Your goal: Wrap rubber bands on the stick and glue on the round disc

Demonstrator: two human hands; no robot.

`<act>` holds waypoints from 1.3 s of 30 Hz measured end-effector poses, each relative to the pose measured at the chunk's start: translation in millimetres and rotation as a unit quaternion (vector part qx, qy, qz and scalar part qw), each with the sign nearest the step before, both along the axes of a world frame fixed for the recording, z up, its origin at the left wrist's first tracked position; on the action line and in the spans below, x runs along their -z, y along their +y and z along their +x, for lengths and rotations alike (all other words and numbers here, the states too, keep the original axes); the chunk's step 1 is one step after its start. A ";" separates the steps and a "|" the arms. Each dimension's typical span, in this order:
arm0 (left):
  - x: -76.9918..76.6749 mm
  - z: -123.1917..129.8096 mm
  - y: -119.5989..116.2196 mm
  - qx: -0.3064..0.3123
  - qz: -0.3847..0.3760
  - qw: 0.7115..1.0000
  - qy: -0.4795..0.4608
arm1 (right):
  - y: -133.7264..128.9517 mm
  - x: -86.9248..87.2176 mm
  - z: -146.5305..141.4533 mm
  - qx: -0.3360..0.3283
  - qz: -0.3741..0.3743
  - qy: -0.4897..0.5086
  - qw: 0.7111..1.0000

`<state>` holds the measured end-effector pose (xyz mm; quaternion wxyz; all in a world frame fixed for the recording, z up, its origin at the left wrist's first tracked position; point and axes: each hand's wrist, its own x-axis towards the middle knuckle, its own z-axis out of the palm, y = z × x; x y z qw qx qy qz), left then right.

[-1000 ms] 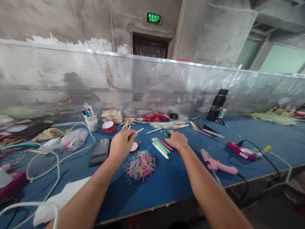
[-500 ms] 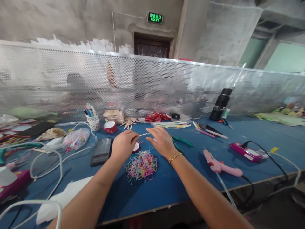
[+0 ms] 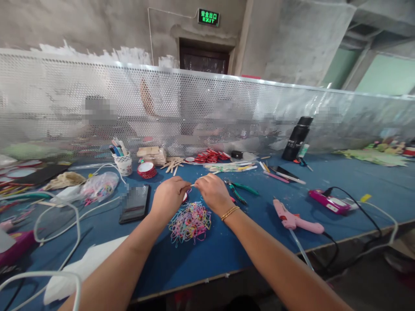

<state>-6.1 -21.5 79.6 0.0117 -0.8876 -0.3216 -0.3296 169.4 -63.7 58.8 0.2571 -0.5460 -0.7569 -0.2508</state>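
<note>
My left hand and my right hand are close together over the table, fingers pinched on a thin whitish stick. Only a short piece of it shows between the fingertips. Just below the hands lies a loose pile of small multicoloured loops, which look like rubber bands. A round red-rimmed piece with a white face is partly covered by my left hand. Beyond my right wrist rest pliers with green handles.
A pink glue gun lies at right, near a magenta device with cables. At left are a black phone-like slab, white cables and a cup of pens. Wooden sticks, red discs and a black bottle stand along the mesh partition.
My right hand has moved in toward my left, and its fingers, spread before, are now closed on the stick. Less of the stick shows. The view has shifted slightly.
</note>
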 end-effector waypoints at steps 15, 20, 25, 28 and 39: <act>2.8 7.4 -0.8 -0.025 0.008 1.000 0.000 | 2.6 2.1 -3.9 0.015 -0.025 0.069 0.997; 2.1 -5.9 21.9 0.055 0.049 0.997 0.031 | -1.4 -3.6 11.2 -0.166 -0.141 0.233 0.948; -1.4 -13.0 34.1 0.079 0.080 0.994 -0.017 | 3.2 -1.2 23.8 -0.221 -0.158 0.462 0.844; -0.5 -5.8 26.3 0.109 0.066 0.992 -0.013 | 6.3 3.3 22.6 -0.221 -0.162 0.514 0.813; 5.9 3.6 11.9 0.031 -0.051 0.998 -0.004 | 0.9 5.8 10.7 -0.148 -0.136 0.365 0.909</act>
